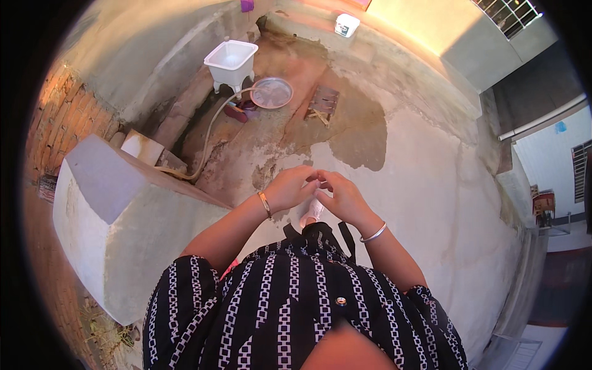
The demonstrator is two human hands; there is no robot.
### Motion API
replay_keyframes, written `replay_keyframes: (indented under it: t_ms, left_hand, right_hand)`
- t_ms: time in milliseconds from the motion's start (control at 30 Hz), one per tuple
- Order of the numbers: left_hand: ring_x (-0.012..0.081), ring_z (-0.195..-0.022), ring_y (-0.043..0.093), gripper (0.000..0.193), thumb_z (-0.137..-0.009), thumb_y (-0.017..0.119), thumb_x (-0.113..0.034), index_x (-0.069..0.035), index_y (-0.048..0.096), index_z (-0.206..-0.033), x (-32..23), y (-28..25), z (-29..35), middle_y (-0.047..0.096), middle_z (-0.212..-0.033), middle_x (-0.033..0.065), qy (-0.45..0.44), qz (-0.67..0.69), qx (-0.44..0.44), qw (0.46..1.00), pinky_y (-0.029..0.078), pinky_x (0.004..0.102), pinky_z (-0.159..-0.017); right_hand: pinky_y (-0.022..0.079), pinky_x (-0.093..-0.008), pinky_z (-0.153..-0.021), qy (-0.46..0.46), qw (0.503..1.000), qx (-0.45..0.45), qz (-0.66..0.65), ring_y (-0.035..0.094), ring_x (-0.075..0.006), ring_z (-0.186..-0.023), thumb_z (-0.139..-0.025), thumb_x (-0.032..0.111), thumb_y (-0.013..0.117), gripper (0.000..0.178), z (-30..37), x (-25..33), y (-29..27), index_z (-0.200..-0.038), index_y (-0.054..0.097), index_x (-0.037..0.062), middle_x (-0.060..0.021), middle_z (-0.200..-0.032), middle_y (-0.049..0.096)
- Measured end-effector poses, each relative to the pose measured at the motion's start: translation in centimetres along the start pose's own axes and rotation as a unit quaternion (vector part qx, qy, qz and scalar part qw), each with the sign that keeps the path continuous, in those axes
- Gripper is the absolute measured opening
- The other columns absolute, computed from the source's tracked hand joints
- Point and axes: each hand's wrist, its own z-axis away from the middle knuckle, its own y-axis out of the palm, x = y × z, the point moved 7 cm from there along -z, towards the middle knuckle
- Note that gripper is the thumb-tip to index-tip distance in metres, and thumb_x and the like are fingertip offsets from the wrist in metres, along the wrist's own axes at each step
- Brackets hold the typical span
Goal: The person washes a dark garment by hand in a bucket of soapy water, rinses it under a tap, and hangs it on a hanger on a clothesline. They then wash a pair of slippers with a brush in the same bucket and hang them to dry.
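Observation:
My left hand [291, 187] and my right hand [343, 196] meet in front of my body, fingertips close together or touching. On both hands the fingers are loosely bent with the thumb apart, and I see nothing held in either. A bangle [264, 205] circles my left wrist, and a silvery bangle [374, 232] my right. Just below the hands, part of a foot [313, 211] shows above the concrete floor [425, 203].
Ahead to the left, a white plastic basin on legs [232, 69] stands beside a round metal tray [272, 92]. A hose [209, 132] curves to the tray. Right of it is a low wooden stool [323, 103]. A white bucket [346, 25] stands far back; a concrete block [135, 203] is at left.

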Motion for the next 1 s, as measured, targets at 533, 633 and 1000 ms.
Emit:
replay_keyframes:
  t_ms: [533, 633, 1000]
  left_hand:
    - [0.0188, -0.094, 0.063, 0.018, -0.09, 0.057, -0.011, 0.0, 0.059, -0.103, 27.8, -19.5, -28.4, 0.065, -0.097, 0.0111, -0.242, 0.134, -0.223, 0.935, 0.049, 0.0309, -0.084]
    - [0.0201, -0.091, 0.065, 0.017, -0.088, 0.06, -0.013, 0.0, 0.059, -0.099, 33.3, -23.2, -32.4, 0.066, -0.096, 0.0115, -0.255, 0.147, -0.251, 0.922, 0.05, 0.0317, -0.081]
    - [0.0225, -0.085, 0.065, 0.02, -0.086, 0.059, -0.014, -0.001, 0.059, -0.102, 51.9, -31.5, -42.9, 0.065, -0.095, 0.0126, -0.347, 0.185, -0.316, 0.863, 0.051, 0.0322, -0.077]
  right_hand:
    - [0.049, -0.0419, -0.077, -0.133, 0.933, 0.332, 0.04, 0.06, -0.0348, -0.088, -0.079, 0.02, 0.062, 0.03, -50.0, -14.3, 0.9, -0.101, 0.057, 0.0014, -0.0195, -0.097, 0.06]
    - [0.048, -0.0424, -0.077, -0.128, 0.924, 0.358, 0.042, 0.06, -0.0354, -0.088, -0.079, 0.019, 0.061, 0.029, -57.1, -17.9, 3.5, -0.101, 0.056, 0.0011, -0.0193, -0.095, 0.06]
    - [0.05, -0.035, -0.08, -0.01, 0.885, 0.465, 0.004, 0.065, -0.0267, -0.092, -0.081, 0.013, 0.063, 0.039, -81.6, -26.7, 9.0, -0.118, 0.056, 0.0015, -0.0166, -0.108, 0.063]
